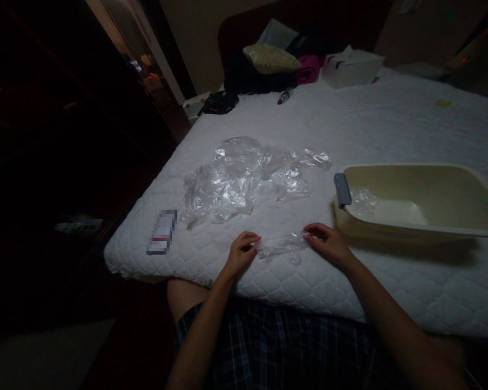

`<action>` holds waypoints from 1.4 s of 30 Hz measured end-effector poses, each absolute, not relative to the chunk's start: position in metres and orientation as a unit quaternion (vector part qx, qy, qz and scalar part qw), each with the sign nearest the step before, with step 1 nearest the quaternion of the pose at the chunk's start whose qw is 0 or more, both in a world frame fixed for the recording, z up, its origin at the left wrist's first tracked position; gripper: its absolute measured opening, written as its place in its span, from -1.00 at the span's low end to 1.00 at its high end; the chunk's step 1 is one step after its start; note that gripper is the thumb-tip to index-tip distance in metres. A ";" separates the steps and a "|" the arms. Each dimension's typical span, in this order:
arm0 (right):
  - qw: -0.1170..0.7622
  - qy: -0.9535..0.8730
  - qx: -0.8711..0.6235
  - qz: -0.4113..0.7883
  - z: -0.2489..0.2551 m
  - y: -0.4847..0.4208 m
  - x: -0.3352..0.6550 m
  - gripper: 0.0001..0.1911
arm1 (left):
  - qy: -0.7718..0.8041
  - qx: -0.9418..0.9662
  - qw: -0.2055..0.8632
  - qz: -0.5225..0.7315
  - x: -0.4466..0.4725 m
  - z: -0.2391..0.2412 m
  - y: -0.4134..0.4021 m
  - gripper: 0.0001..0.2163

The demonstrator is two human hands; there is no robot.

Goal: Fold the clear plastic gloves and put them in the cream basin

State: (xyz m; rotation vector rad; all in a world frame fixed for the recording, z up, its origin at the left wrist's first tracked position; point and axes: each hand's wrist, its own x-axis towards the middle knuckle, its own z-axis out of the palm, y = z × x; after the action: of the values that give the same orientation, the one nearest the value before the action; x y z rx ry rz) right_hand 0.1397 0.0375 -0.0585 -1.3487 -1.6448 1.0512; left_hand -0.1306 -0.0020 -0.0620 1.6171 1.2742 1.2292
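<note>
A crumpled clear plastic bag (280, 246) is stretched between my two hands, low over the white quilted mattress (211, 254). My left hand (243, 250) pinches its left end with fingers and thumb. At the opposite end, my right hand (326, 242) grips the plastic between curled fingers. Just beyond them lies a loose spread of several more clear plastic bags (239, 179), wrinkled and shiny. To the right of my right hand stands a cream plastic tub (410, 233) with a grey handle clip (342, 190). Some clear plastic (363, 203) sits inside its left end.
A phone-like object (161, 233), blurred out, lies near the mattress's left edge. At the far end are a beige pillow (271, 58), a rolled magenta cloth (308, 69), a white box (352, 67), a small bottle (283, 97) and a black bag (219, 102).
</note>
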 end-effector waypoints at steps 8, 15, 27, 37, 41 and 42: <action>0.392 -0.711 -0.500 0.301 -0.058 0.030 0.139 -0.83 | 0.496 0.704 0.264 0.434 -0.129 -0.069 -0.014 -0.79; 0.376 -0.779 -0.449 0.221 -0.055 0.026 0.137 -0.94 | 0.496 0.773 0.126 0.375 -0.130 -0.074 -0.020 -0.78; 0.334 -0.818 -0.442 0.153 -0.053 0.024 0.135 -0.83 | 0.496 0.783 0.101 0.361 -0.143 -0.064 -0.027 -0.68; 0.327 -0.827 -0.433 0.146 -0.051 0.022 0.134 -0.84 | 0.425 0.824 -0.026 0.374 -0.115 -0.038 -0.039 -0.74; 0.321 -0.831 -0.433 0.142 -0.050 0.021 0.134 -0.84 | 0.440 0.776 -0.080 0.445 -0.103 -0.041 -0.046 -0.69; 0.320 -0.831 -0.432 0.140 -0.050 0.021 0.133 -0.84 | 0.434 0.776 -0.094 0.447 -0.101 -0.041 -0.047 -0.67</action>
State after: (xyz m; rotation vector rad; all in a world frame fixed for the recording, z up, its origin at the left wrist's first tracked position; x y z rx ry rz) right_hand 0.1335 0.0210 -0.0501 -1.1361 -2.1854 0.3691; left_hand -0.1012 -0.0474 -0.0407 2.5962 1.4519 1.4949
